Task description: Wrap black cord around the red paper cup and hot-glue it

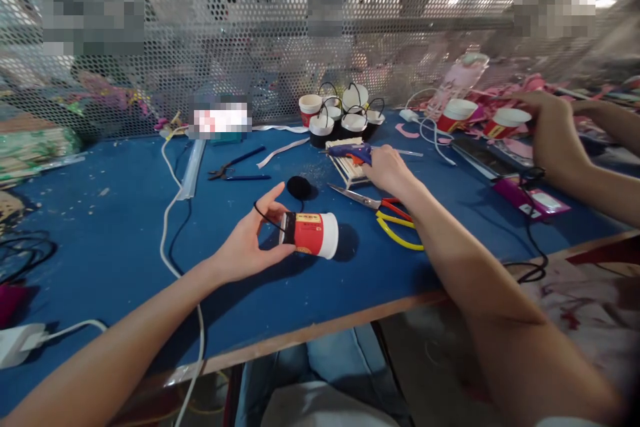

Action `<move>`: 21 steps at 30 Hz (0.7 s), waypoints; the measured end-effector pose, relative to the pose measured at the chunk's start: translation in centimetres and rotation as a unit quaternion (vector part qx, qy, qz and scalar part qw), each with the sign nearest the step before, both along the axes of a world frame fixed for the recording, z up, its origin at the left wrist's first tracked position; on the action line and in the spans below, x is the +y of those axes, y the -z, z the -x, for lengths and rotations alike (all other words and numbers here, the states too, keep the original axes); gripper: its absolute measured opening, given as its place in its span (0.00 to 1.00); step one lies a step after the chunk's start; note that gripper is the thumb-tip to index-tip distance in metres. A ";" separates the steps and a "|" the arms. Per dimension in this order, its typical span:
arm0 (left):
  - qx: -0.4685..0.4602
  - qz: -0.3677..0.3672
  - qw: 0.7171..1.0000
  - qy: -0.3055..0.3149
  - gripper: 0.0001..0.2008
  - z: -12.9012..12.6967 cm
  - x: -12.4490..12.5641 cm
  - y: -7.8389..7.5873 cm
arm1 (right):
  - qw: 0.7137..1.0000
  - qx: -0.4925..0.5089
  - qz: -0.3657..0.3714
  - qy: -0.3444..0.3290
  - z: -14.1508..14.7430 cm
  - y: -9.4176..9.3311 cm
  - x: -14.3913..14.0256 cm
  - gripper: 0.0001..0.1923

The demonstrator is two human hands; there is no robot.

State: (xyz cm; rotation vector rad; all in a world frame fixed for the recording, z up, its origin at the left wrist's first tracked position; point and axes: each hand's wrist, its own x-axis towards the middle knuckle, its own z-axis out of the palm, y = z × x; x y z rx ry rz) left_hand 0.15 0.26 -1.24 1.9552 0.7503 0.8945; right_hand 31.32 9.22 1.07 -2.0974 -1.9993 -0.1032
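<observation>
My left hand [250,240] grips a red and white paper cup [315,235] lying on its side, its white rim facing right. A black band circles the cup's base, and a black cord runs from there over my fingers. Just behind the cup is a round black piece [299,187] with a cord. My right hand [387,167] is closed around a blue glue gun [350,151] with an orange trigger, over a small cream-coloured slatted rack [353,172]. A clear glue stick [411,153] sticks out behind it. Scissors [383,207] with red and yellow handles lie beneath my right forearm.
Several cups with black cord handles [345,113] stand at the back. Blue-handled pliers [240,170] and a white cable [167,233] lie on the left. Two more paper cups [456,115], a phone [483,159] and another person's arms [565,147] are at right. A perforated metal screen [270,60] borders the table.
</observation>
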 end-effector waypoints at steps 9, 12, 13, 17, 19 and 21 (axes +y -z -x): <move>0.019 0.015 1.000 0.011 0.44 -0.2 -0.2 0.3 | 0.995 -0.014 -0.103 -0.006 4.0 -2.0 -3.6 0.17; 0.013 0.007 1.000 0.018 0.44 -0.2 -0.4 0.2 | 0.978 0.036 0.050 -0.197 7.4 -2.6 -4.7 0.13; 0.012 0.005 1.000 0.022 0.44 -0.2 -0.5 0.2 | 0.951 0.039 0.135 -0.274 8.6 -2.5 -4.7 0.12; 0.016 0.006 0.999 0.037 0.44 -0.3 -0.6 0.0 | 0.948 0.070 0.078 -0.302 11.9 -1.7 -2.8 0.23; 0.018 0.004 0.999 0.039 0.44 -0.4 -0.5 0.0 | 0.960 0.086 0.019 -0.267 12.5 -1.6 -2.2 0.25; 0.015 0.000 0.999 0.041 0.44 -0.4 -0.5 0.0 | 0.954 0.104 0.030 -0.279 12.4 -1.7 -2.4 0.20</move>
